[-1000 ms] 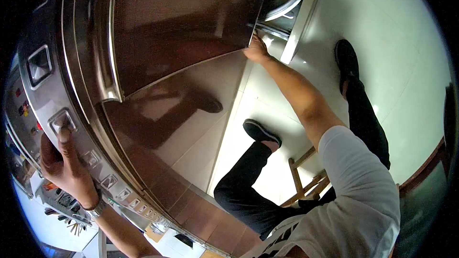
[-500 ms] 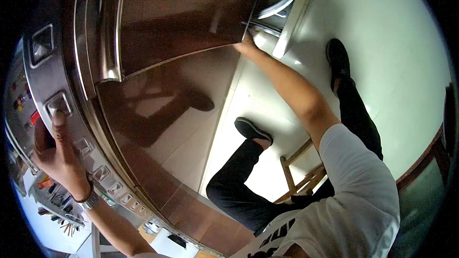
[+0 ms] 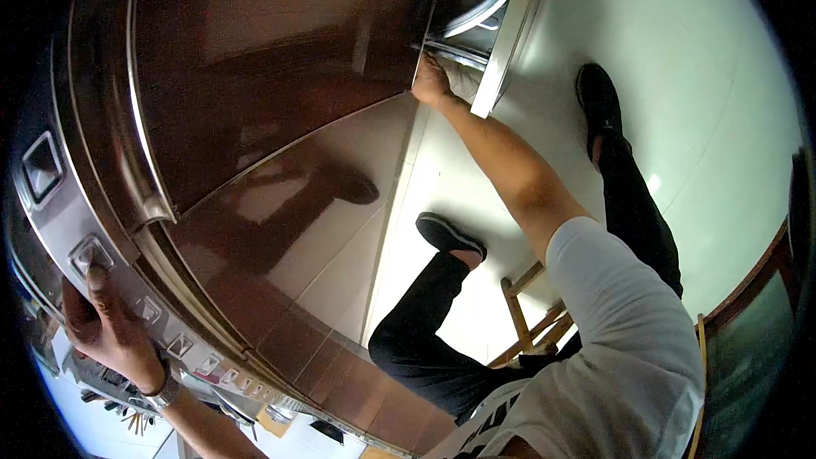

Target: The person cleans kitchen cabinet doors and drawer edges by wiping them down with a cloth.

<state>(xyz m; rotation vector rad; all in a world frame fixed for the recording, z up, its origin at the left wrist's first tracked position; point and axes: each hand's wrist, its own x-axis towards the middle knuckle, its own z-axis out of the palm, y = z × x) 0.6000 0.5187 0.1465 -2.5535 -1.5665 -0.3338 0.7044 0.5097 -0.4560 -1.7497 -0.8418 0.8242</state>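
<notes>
My left hand (image 3: 113, 331) is wrapped over the metal-studded counter edge (image 3: 153, 310), its thumb pressed on one of the square studs. A dark bracelet and a metal watch circle that wrist. Low down, my right hand (image 3: 432, 81) is curled at the lower corner of a glossy brown cabinet panel (image 3: 280, 51), beside an open drawer with a pale front edge (image 3: 514, 34). Its fingertips are hidden there, so what they grip cannot be made out. Inside the drawer are a metal rail (image 3: 459, 54) and a round shiny pan (image 3: 489, 13) with something yellow in it.
My black-shod feet (image 3: 599, 102) stand on the pale tiled floor (image 3: 680, 76). A wooden stool (image 3: 518, 314) is beneath me. Brown-framed glass (image 3: 752, 348) stands at the right. Sticks and kitchen things (image 3: 132, 416) lie across the counter at lower left.
My view has shifted, so the counter edge and left hand sit lower in it. More of my right hand shows at the panel's corner. The left hand keeps its hold.
</notes>
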